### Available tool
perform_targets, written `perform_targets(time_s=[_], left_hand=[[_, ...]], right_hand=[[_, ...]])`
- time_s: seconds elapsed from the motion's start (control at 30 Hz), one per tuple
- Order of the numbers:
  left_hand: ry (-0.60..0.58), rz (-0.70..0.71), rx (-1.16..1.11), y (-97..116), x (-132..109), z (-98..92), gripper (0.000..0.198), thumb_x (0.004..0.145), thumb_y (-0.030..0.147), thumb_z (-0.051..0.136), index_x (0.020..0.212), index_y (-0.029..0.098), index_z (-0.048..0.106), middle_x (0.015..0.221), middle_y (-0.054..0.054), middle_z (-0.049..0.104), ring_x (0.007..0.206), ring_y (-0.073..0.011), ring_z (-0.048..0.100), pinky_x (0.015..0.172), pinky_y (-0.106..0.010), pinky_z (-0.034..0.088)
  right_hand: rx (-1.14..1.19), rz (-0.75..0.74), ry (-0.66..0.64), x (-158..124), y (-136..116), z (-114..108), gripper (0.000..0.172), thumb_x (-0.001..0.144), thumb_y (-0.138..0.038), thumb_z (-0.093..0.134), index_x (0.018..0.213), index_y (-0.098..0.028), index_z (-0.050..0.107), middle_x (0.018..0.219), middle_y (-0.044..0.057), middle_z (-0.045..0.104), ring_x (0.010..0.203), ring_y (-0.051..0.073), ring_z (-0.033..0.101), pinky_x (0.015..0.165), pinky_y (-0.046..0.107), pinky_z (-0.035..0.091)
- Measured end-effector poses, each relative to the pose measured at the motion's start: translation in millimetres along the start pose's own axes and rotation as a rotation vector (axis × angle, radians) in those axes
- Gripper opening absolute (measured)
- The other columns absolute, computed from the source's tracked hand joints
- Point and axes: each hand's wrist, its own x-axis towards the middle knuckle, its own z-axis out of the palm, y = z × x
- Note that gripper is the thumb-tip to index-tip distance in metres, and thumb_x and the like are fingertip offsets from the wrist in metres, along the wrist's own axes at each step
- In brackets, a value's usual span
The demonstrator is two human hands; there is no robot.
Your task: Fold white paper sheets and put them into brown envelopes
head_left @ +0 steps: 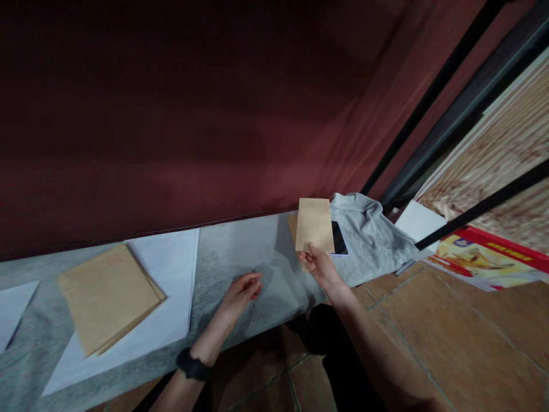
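Note:
My right hand point(318, 264) is closed on the lower edge of a small brown paper envelope point(314, 226), thumb on top. The envelope is raised over the right part of the grey cloth-covered surface. Partly hidden beneath it are another brown envelope point(292, 226) and a dark-screened phone or tablet point(338, 239). My left hand point(243, 290), with a black band on its wrist, hovers over the cloth, fingers loosely bent and nothing in them. Farther left, a few larger brown envelopes point(109, 294) lie stacked on a white sheet point(171, 286).
Another white sheet point(12, 306) lies at the far left. A dark red panel point(171, 143) rises behind the surface. Bunched grey cloth point(364, 229) covers the right end. Black bars point(484, 206), a red-and-yellow printed box point(484, 257) and tiled floor point(472, 332) are at the right.

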Motion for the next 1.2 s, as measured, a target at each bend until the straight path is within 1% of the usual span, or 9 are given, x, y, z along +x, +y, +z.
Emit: perform_targets(time_s=[0.1, 0.2, 0.3, 0.4, 0.5, 0.63, 0.93, 1.1, 1.2], left_hand=[[-0.006, 0.003, 0.025, -2, 2, 0.4, 0.049, 0.071, 0.052, 0.072, 0.105, 0.016, 0.072, 0.088, -0.009, 0.073, 0.082, -0.0236, 0.068, 0.075, -0.037, 0.053], [-0.018, 0.008, 0.051, -3, 3, 1.0, 0.048, 0.07, 0.052, 0.072, 0.103, 0.017, 0.072, 0.087, -0.008, 0.073, 0.083, -0.0237, 0.068, 0.073, -0.036, 0.053], [-0.024, 0.018, 0.073, -4, 2, 1.8, 0.045, 0.07, 0.051, 0.072, 0.101, 0.018, 0.073, 0.087, -0.007, 0.073, 0.083, -0.0234, 0.068, 0.072, -0.034, 0.052], [-0.023, 0.033, 0.081, -5, 2, 2.5, 0.041, 0.07, 0.048, 0.072, 0.098, 0.019, 0.074, 0.084, -0.006, 0.073, 0.081, -0.0231, 0.068, 0.07, -0.033, 0.052], [-0.023, 0.066, 0.082, -7, 2, 2.8, 0.036, 0.071, 0.045, 0.072, 0.096, 0.019, 0.075, 0.083, -0.007, 0.073, 0.08, -0.0232, 0.068, 0.068, -0.032, 0.052], [-0.024, 0.101, 0.088, -10, 5, 2.2, 0.034, 0.072, 0.043, 0.071, 0.095, 0.019, 0.075, 0.081, -0.006, 0.073, 0.077, -0.0228, 0.068, 0.066, -0.031, 0.052], [-0.034, 0.131, 0.118, -16, 9, 1.7, 0.037, 0.071, 0.045, 0.069, 0.096, 0.018, 0.074, 0.075, -0.003, 0.071, 0.072, -0.0207, 0.065, 0.066, -0.031, 0.05], [-0.053, 0.128, 0.092, -17, 9, 1.2, 0.036, 0.072, 0.043, 0.069, 0.097, 0.017, 0.075, 0.078, -0.004, 0.073, 0.073, -0.0208, 0.067, 0.066, -0.03, 0.051], [-0.056, 0.128, 0.09, -16, 9, 1.5, 0.034, 0.073, 0.041, 0.068, 0.097, 0.017, 0.075, 0.077, -0.004, 0.073, 0.072, -0.0208, 0.068, 0.065, -0.03, 0.052]], right_hand=[[-0.037, 0.113, 0.008, 3, 2, -2, 0.014, 0.092, -0.014, 0.068, 0.08, -0.019, 0.063, 0.067, 0.0, 0.07, 0.064, 0.012, 0.072, 0.069, 0.019, 0.063], [-0.056, 0.152, 0.022, 4, 4, -6, 0.016, 0.092, -0.009, 0.066, 0.079, -0.018, 0.064, 0.067, 0.001, 0.071, 0.064, 0.012, 0.072, 0.069, 0.018, 0.063], [-0.076, 0.201, 0.018, 4, 5, -11, 0.012, 0.094, -0.012, 0.065, 0.083, -0.017, 0.066, 0.074, 0.004, 0.075, 0.065, 0.013, 0.074, 0.066, 0.02, 0.064], [-0.118, 0.281, -0.004, 1, 3, -19, 0.011, 0.097, -0.021, 0.067, 0.088, -0.014, 0.068, 0.079, 0.008, 0.077, 0.062, 0.013, 0.073, 0.06, 0.019, 0.062], [-0.161, 0.343, -0.013, -2, -1, -29, 0.018, 0.099, -0.027, 0.066, 0.091, -0.011, 0.069, 0.078, 0.008, 0.077, 0.057, 0.011, 0.071, 0.055, 0.016, 0.059], [-0.226, 0.409, -0.018, -5, -7, -41, 0.02, 0.101, -0.025, 0.063, 0.09, -0.01, 0.071, 0.073, 0.006, 0.076, 0.051, 0.009, 0.068, 0.051, 0.014, 0.057], [-0.256, 0.416, 0.015, -8, -9, -50, 0.02, 0.099, -0.027, 0.067, 0.087, -0.012, 0.068, 0.072, 0.006, 0.075, 0.049, 0.009, 0.068, 0.051, 0.014, 0.057], [-0.181, 0.466, 0.051, -9, -18, -55, 0.029, 0.105, -0.025, 0.051, 0.081, -0.014, 0.064, 0.07, 0.007, 0.074, 0.049, 0.01, 0.067, 0.047, 0.015, 0.054], [-0.262, 0.469, -0.002, -10, -20, -58, 0.035, 0.104, -0.023, 0.045, 0.073, -0.017, 0.06, 0.068, 0.007, 0.073, 0.047, 0.01, 0.065, 0.044, 0.015, 0.051]])
